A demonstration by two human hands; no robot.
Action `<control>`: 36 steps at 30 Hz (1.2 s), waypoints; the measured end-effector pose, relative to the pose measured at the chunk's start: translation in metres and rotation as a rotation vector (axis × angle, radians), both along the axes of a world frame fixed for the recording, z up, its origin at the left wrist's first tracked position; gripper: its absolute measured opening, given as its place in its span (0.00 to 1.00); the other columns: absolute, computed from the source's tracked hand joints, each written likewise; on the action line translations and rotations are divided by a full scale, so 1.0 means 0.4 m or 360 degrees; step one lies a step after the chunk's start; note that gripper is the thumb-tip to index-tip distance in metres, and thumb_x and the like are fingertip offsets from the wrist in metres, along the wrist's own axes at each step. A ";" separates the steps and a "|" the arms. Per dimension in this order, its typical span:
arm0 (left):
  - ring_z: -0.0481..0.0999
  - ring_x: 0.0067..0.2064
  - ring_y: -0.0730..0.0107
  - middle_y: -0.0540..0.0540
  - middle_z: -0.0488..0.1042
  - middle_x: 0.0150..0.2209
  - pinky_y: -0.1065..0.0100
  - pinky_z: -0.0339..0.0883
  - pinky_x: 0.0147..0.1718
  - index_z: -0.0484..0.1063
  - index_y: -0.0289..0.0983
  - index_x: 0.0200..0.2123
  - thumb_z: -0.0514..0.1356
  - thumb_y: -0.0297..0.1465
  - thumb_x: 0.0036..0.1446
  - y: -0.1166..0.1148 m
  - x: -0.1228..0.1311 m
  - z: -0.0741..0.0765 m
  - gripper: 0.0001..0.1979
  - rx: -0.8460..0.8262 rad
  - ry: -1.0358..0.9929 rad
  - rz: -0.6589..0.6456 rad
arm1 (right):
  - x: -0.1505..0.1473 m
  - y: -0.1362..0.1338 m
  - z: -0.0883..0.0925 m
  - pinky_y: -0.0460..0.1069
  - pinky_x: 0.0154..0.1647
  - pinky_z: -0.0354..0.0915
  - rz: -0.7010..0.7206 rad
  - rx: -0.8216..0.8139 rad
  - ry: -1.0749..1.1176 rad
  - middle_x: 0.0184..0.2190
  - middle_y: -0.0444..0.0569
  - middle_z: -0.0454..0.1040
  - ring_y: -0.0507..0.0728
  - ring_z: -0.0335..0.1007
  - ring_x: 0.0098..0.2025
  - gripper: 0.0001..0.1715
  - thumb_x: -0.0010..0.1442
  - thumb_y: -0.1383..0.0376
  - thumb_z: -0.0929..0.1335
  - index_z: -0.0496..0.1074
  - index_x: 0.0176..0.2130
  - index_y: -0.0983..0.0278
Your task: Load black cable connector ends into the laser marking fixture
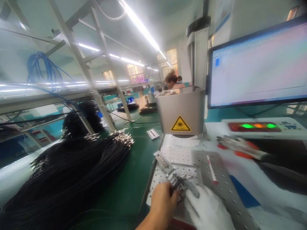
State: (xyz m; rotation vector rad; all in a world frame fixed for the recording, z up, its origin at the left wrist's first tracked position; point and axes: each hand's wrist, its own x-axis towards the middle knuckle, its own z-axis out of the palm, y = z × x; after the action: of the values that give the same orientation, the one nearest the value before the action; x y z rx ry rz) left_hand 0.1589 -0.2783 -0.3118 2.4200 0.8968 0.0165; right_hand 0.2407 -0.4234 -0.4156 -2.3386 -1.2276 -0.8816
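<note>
My bare left hand (164, 201) is closed, thumb and fingers pressed on the near left side of a small metal fixture (179, 182). From the right, my right hand (207, 207) in a white glove curls its fingers against the same fixture. Silver and dark parts show between the two hands, but blur hides what exactly is pinched there. The fixture sits over a perforated metal plate (199, 155). A flat metal bar (163, 161) with a slot extends from it toward the far left.
Bundled black cables (79, 172) with shiny ends lie on the green tabletop (120, 185) at left. Behind the plate stands a metal housing (181, 108) with a warning label. A red-white marker (212, 169), work gloves (240, 147) and a monitor (259, 64) are at right.
</note>
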 end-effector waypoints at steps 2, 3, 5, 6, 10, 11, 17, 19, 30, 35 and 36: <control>0.64 0.31 0.69 0.48 0.70 0.27 0.66 0.47 0.31 0.70 0.37 0.27 0.56 0.35 0.56 -0.003 0.000 -0.002 0.09 0.0067 0.0045 -0.0033 | -0.002 -0.001 0.001 0.56 0.34 0.71 0.0002 0.0013 0.0004 0.43 0.54 0.71 0.64 0.70 0.41 0.14 0.64 0.62 0.61 0.74 0.44 0.54; 0.65 0.32 0.68 0.47 0.71 0.28 0.66 0.47 0.31 0.71 0.37 0.28 0.56 0.35 0.56 -0.004 0.001 -0.003 0.09 0.0086 0.0060 -0.0045 | -0.003 -0.001 0.001 0.55 0.34 0.71 0.0007 0.0022 0.0008 0.43 0.54 0.71 0.65 0.70 0.42 0.14 0.64 0.63 0.61 0.74 0.44 0.54; 0.67 0.33 0.67 0.46 0.73 0.29 0.65 0.48 0.32 0.72 0.37 0.29 0.56 0.34 0.55 -0.006 0.002 -0.005 0.09 0.0097 0.0079 -0.0061 | -0.004 -0.002 0.003 0.55 0.34 0.70 0.0020 0.0037 0.0014 0.43 0.54 0.71 0.65 0.70 0.43 0.14 0.64 0.63 0.61 0.74 0.44 0.54; 0.67 0.33 0.66 0.46 0.73 0.29 0.65 0.48 0.32 0.73 0.38 0.29 0.56 0.34 0.55 -0.006 0.003 -0.007 0.08 0.0092 0.0080 -0.0063 | -0.004 -0.002 0.004 0.56 0.34 0.70 0.0018 0.0047 0.0021 0.43 0.54 0.71 0.65 0.70 0.43 0.15 0.64 0.63 0.61 0.74 0.44 0.55; 0.68 0.34 0.66 0.46 0.74 0.31 0.66 0.49 0.32 0.73 0.38 0.29 0.57 0.35 0.54 -0.004 0.007 -0.017 0.08 0.0061 0.0080 -0.0039 | 0.000 -0.002 0.012 0.54 0.35 0.69 0.0062 0.0045 -0.0036 0.44 0.52 0.73 0.63 0.70 0.43 0.16 0.66 0.62 0.59 0.75 0.43 0.56; 0.67 0.34 0.66 0.46 0.73 0.31 0.66 0.49 0.32 0.72 0.38 0.29 0.57 0.35 0.53 -0.002 0.008 -0.019 0.07 0.0049 0.0075 -0.0027 | 0.001 -0.001 0.017 0.53 0.36 0.68 0.0094 0.0051 -0.0084 0.45 0.51 0.73 0.62 0.71 0.44 0.17 0.67 0.63 0.59 0.75 0.43 0.57; 0.61 0.30 0.71 0.52 0.63 0.24 0.67 0.48 0.29 0.64 0.38 0.22 0.60 0.33 0.49 0.007 0.013 -0.024 0.08 -0.0151 0.0039 0.0053 | -0.004 0.003 0.069 0.52 0.43 0.65 0.0292 0.0204 -0.0305 0.46 0.51 0.76 0.58 0.71 0.45 0.23 0.71 0.67 0.56 0.77 0.43 0.65; 0.61 0.28 0.72 0.53 0.61 0.22 0.67 0.47 0.28 0.61 0.39 0.20 0.61 0.33 0.47 0.013 0.016 -0.025 0.11 -0.0253 0.0050 0.0056 | -0.006 0.008 0.093 0.52 0.43 0.64 0.0352 0.0277 -0.0315 0.42 0.53 0.77 0.58 0.72 0.44 0.26 0.72 0.68 0.54 0.78 0.40 0.68; 0.63 0.23 0.71 0.54 0.60 0.15 0.68 0.51 0.26 0.60 0.39 0.14 0.60 0.29 0.43 0.028 0.030 0.006 0.12 -0.0341 0.0081 -0.0199 | -0.019 0.025 0.131 0.53 0.43 0.64 0.0346 0.0339 -0.0344 0.37 0.54 0.77 0.60 0.72 0.39 0.26 0.69 0.71 0.53 0.77 0.37 0.70; 0.57 0.25 0.74 0.55 0.54 0.17 0.67 0.45 0.27 0.57 0.38 0.16 0.60 0.32 0.48 0.038 0.012 0.014 0.15 -0.0257 -0.0173 -0.0214 | -0.006 0.022 0.093 0.52 0.41 0.66 0.0366 0.0203 -0.0397 0.39 0.51 0.76 0.59 0.72 0.41 0.21 0.62 0.74 0.56 0.75 0.40 0.66; 0.57 0.25 0.75 0.55 0.55 0.18 0.67 0.45 0.26 0.58 0.38 0.17 0.59 0.33 0.51 0.041 0.008 0.018 0.15 -0.0338 -0.0225 -0.0206 | -0.006 0.021 0.092 0.52 0.41 0.66 0.0367 0.0192 -0.0381 0.39 0.51 0.76 0.59 0.72 0.42 0.21 0.62 0.74 0.56 0.75 0.41 0.65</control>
State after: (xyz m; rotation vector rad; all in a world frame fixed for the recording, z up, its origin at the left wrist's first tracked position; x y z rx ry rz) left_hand 0.1621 -0.2618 -0.3046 2.2424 0.6434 0.0414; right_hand 0.2384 -0.4149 -0.3790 -1.9925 -1.4590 -1.1436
